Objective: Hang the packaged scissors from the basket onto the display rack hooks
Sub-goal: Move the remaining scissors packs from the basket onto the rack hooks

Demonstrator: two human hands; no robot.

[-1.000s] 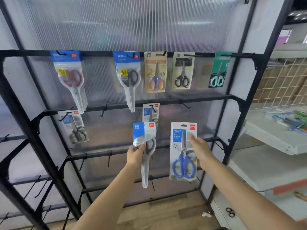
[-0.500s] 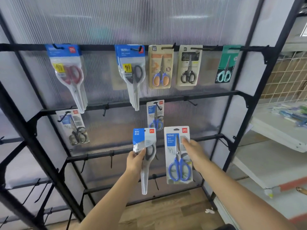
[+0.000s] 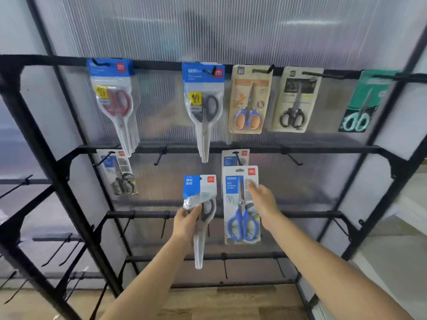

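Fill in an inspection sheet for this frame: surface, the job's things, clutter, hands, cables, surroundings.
Surface: black display rack with hooks on several bars, ribbed translucent panel behind.
Job's things: five scissors packs hang on the top bar, red-handled pack leftmost, teal pack rightmost; two packs hang on the second bar. Basket: nothing seen.
Clutter: nothing seen.
Hands: left hand grips a grey-handled scissors pack; right hand holds a blue-handled scissors pack just below the second bar's hanging pack. Neither held pack is on a hook.
Cables: nothing seen.
Surroundings: wooden floor below; a pale shelf at far right, blurred.
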